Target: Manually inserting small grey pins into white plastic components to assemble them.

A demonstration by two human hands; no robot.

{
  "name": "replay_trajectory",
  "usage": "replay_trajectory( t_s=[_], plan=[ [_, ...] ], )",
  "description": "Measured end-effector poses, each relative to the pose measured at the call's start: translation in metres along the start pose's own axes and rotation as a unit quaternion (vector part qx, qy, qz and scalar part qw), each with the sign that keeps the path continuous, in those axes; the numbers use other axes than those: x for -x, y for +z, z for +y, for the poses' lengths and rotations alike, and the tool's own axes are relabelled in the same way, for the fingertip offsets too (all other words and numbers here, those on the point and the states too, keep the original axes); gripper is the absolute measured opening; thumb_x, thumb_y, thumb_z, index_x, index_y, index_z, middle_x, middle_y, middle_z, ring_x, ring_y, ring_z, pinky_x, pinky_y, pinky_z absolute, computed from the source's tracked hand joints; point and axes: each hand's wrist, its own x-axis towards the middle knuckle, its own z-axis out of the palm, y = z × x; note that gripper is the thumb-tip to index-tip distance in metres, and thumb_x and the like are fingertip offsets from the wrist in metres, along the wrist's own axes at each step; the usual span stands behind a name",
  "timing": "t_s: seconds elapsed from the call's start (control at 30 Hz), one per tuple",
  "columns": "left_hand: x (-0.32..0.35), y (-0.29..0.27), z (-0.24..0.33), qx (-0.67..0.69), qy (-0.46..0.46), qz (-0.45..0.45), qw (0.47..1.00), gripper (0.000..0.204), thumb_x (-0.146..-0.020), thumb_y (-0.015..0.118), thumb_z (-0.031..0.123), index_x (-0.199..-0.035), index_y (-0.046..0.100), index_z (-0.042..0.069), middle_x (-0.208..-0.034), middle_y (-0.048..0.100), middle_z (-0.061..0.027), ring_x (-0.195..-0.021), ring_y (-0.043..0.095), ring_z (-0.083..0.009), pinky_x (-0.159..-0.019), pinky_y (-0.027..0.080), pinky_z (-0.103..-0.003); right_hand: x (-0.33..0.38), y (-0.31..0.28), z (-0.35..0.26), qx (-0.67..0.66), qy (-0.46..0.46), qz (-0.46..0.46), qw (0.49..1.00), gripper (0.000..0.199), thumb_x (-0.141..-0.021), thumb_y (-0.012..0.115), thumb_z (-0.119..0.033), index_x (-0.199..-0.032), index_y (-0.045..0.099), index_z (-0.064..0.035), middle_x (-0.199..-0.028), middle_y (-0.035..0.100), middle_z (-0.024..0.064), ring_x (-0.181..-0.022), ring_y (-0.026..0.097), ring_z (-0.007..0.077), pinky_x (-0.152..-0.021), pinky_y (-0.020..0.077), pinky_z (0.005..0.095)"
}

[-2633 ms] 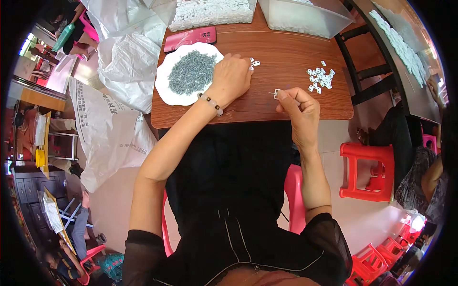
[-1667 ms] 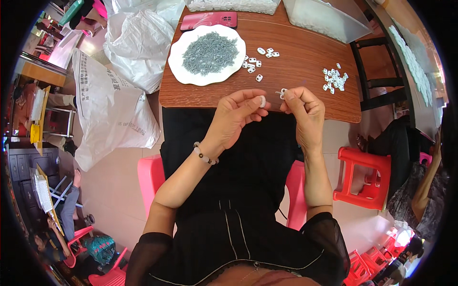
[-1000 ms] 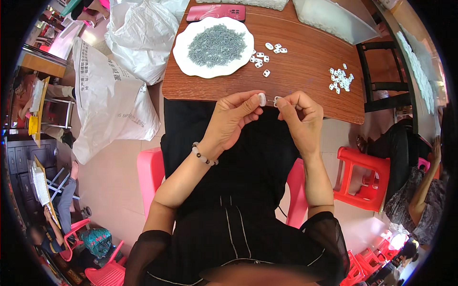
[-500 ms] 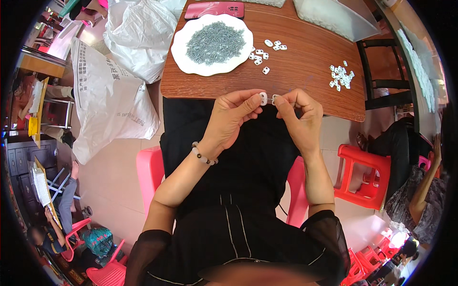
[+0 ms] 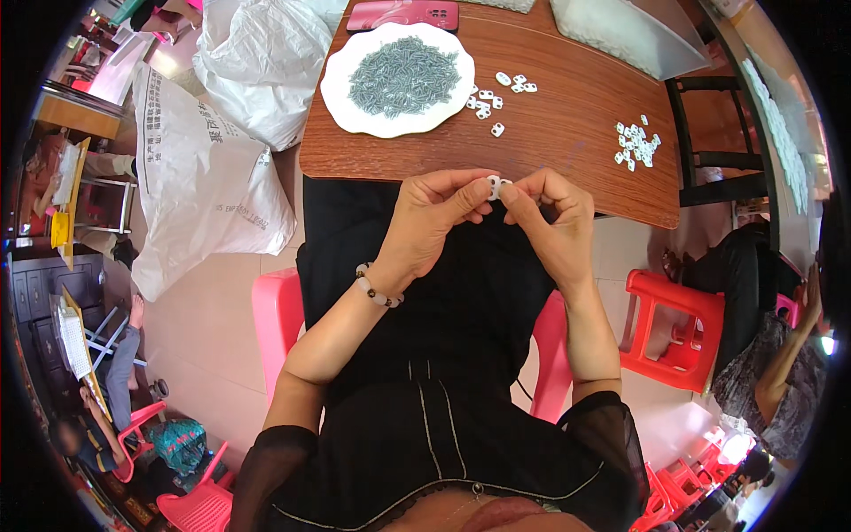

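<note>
The left hand pinches a small white oval plastic piece with dark holes upright between thumb and forefinger. Right against it, the thumb and forefinger of the right hand close on a second, smaller white plastic piece, mostly covered by the fingertips. The two pieces look to be touching; whether they are fully joined cannot be told, so this one seems in hand rather than done.

Just beyond the fingertips, on the brown wood-grain table, lies a loose scatter of small white two-holed pieces, apparently not yet worked. A little past these is a white oval piece beside a few small ones. Away to the right of the fingers is a denser pile of similar white pieces; finished or waiting, they are too small to tell.

Beyond the left fingers, a scalloped white plate bears a heap of slim grey pins, so plenty of stock seems left. Farthest off stands a translucent plastic bin.
</note>
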Motion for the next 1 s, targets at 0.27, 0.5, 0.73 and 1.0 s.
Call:
replay_trajectory(
  t_s=[0.27, 0.5, 0.73, 1.0],
  plan=[
    [0.001, -0.001, 0.014, 0.0, -0.054, -0.047, 0.997, 0.025, -0.089, 0.069, 0.019, -0.106, 0.07, 0.001, -0.087, 0.07, -0.0033, -0.072, 0.06, -0.0067, -0.066, 0.05, -0.02, -0.003, -0.01, 0.004, -0.026, 0.004, -0.064, 0.998, 0.016, -0.087, 0.072, -0.015, -0.084, 0.065, -0.001, -0.071, 0.063, -0.0012, -0.066, 0.054, 0.0017, -0.059, 0.0398, 0.0175],
    [-0.002, -0.004, 0.024, -0.091, -0.027, -0.066, 0.993, 0.024, -0.089, 0.069, 0.016, -0.107, 0.07, 0.001, -0.091, 0.07, -0.005, -0.074, 0.062, -0.0077, -0.068, 0.052, -0.021, -0.003, -0.009, 0.0, -0.025, 0.013, -0.091, 0.995, 0.017, -0.093, 0.065, -0.015, -0.086, 0.064, -0.0003, -0.07, 0.061, -0.0013, -0.064, 0.052, 0.0037, -0.06, 0.0396, 0.0189],
    [-0.001, 0.0, 0.021, -0.085, -0.015, -0.052, 0.995, 0.025, -0.089, 0.068, 0.015, -0.109, 0.069, 0.0, -0.094, 0.071, -0.0066, -0.076, 0.063, -0.0098, -0.068, 0.052, -0.021, -0.006, -0.011, 0.006, -0.006, -0.004, -0.095, 0.995, 0.017, -0.095, 0.061, -0.016, -0.088, 0.063, -0.0005, -0.07, 0.061, -0.0008, -0.066, 0.054, 0.0043, -0.062, 0.0419, 0.0197],
    [-0.001, 0.001, 0.01, -0.068, 0.024, -0.027, 0.997, 0.025, -0.089, 0.069, 0.015, -0.108, 0.069, -0.001, -0.086, 0.07, -0.0048, -0.069, 0.06, -0.0055, -0.063, 0.05, -0.018, -0.006, -0.006, 0.007, -0.008, 0.015, -0.057, 0.998, 0.018, -0.094, 0.063, -0.017, -0.088, 0.064, 0.0004, -0.075, 0.064, 0.0006, -0.069, 0.058, 0.005, -0.065, 0.0444, 0.0195]
  ],
)
